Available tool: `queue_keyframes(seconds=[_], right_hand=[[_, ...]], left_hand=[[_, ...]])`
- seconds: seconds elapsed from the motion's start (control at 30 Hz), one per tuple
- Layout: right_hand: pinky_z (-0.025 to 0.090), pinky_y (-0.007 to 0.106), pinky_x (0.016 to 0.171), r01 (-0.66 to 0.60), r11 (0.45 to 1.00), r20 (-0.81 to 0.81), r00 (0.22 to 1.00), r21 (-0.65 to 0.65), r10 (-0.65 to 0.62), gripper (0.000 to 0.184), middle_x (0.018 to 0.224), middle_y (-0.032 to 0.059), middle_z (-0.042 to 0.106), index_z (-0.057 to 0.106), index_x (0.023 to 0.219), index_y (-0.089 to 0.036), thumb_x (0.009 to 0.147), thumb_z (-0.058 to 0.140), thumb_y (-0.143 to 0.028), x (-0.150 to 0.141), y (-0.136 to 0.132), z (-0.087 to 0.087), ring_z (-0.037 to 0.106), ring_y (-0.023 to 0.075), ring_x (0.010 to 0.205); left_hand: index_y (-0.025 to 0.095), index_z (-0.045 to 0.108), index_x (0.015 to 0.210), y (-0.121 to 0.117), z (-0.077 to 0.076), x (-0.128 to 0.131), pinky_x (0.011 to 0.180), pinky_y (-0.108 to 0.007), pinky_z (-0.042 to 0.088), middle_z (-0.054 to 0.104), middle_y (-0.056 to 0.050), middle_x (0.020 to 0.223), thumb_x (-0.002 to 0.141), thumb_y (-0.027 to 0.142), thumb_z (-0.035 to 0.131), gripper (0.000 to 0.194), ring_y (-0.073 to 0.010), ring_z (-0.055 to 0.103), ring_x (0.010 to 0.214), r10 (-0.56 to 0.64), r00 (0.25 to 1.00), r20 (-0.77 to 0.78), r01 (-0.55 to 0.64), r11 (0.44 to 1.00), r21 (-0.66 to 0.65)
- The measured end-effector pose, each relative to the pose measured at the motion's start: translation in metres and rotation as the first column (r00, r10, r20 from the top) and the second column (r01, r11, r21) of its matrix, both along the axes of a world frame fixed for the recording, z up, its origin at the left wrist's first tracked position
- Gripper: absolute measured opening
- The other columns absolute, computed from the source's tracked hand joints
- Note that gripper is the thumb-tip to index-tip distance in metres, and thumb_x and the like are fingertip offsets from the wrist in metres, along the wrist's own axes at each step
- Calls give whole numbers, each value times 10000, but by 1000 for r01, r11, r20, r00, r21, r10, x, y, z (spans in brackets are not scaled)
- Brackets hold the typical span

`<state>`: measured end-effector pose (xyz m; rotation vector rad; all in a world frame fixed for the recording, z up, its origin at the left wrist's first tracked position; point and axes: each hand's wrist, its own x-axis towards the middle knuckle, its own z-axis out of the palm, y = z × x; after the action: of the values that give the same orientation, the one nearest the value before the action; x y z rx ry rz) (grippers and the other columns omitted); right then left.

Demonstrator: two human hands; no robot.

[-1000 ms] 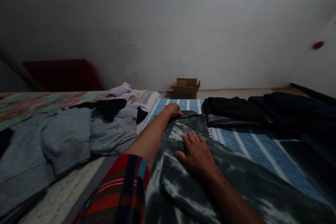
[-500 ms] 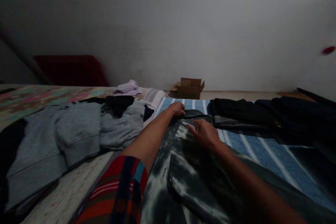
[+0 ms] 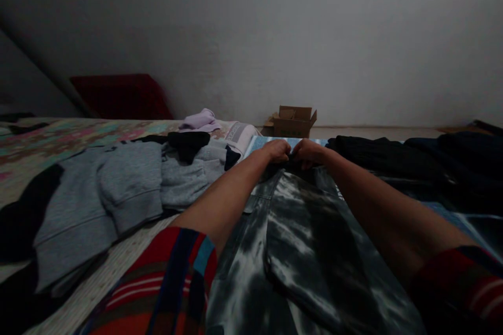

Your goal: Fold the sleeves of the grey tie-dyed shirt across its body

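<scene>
A dark tie-dye garment (image 3: 298, 230) with grey-white streaks lies spread in front of me, one long part laid over its middle. It looks like a jacket or shirt, though I cannot tell for sure. At its far edge my left hand (image 3: 278, 151) is closed on the cloth. Right beside it, almost touching, my right hand (image 3: 308, 153) pinches the same dark edge. The fingertips of both hands are partly hidden by the cloth and by the knuckles.
Grey sweat clothes (image 3: 118, 188) lie heaped on the left, with a lilac cloth (image 3: 200, 120) behind. Folded dark clothes (image 3: 377, 159) sit at the right on a blue striped cloth (image 3: 444, 212). An open cardboard box (image 3: 294, 123) stands by the wall.
My right hand has moved forward and left, from above the garment to its far edge beside my left hand, and has closed on the cloth. The view has shifted slightly left.
</scene>
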<state>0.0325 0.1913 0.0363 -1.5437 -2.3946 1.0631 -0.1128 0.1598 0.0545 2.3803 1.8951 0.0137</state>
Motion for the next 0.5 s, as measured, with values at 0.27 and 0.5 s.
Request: queue_keyframes(seconds=[0.27, 0.5], right_hand=[[526, 248, 561, 6, 999, 154, 988, 50, -14, 205, 528, 17, 627, 681, 868, -116, 716, 769, -220, 7, 15, 10, 653, 170, 545], [531, 287, 529, 16, 994, 196, 980, 108, -37, 174, 536, 39, 625, 675, 804, -116, 679, 785, -167, 12, 24, 2, 639, 191, 506]], left_hand=[[227, 735, 854, 2, 9, -15, 707, -203, 418, 707, -7, 847, 662, 160, 675, 213, -188, 629, 882, 59, 993, -98, -60, 998, -8], [231, 731, 894, 2, 6, -22, 734, -204, 432, 711, -26, 947, 641, 241, 741, 253, -201, 621, 935, 113, 982, -155, -116, 993, -12]])
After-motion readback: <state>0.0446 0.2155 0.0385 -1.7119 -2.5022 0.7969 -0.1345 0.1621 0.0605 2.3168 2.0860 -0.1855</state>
